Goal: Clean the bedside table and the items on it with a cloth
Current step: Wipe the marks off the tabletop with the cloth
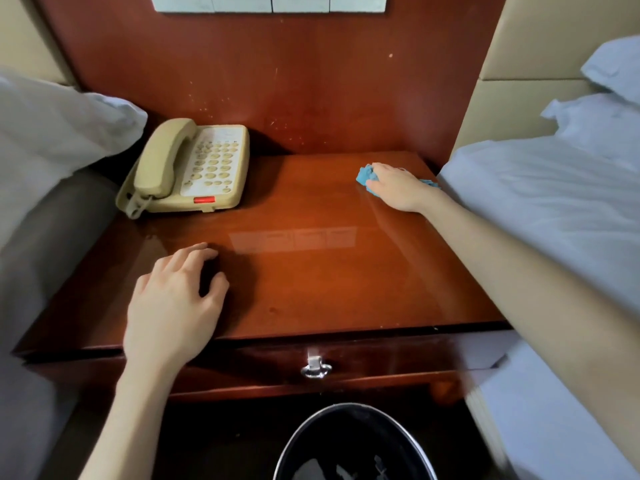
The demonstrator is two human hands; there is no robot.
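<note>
Right hand (394, 187) at far right edge of bedside table (329, 271), just beside bed sheet (536, 202). Its fingers curl over one bunched blue cloth (365, 174), pressed to the top. Left hand (176, 299) rests near front edge, fingers loose, holding nothing. One phone (194, 168) far left; bare wood between.

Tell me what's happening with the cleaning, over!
Right hand holds blue cloth on bedside table, far right corner. Left hand rests on the near left. Phone back left, clear of the cloth.
</note>
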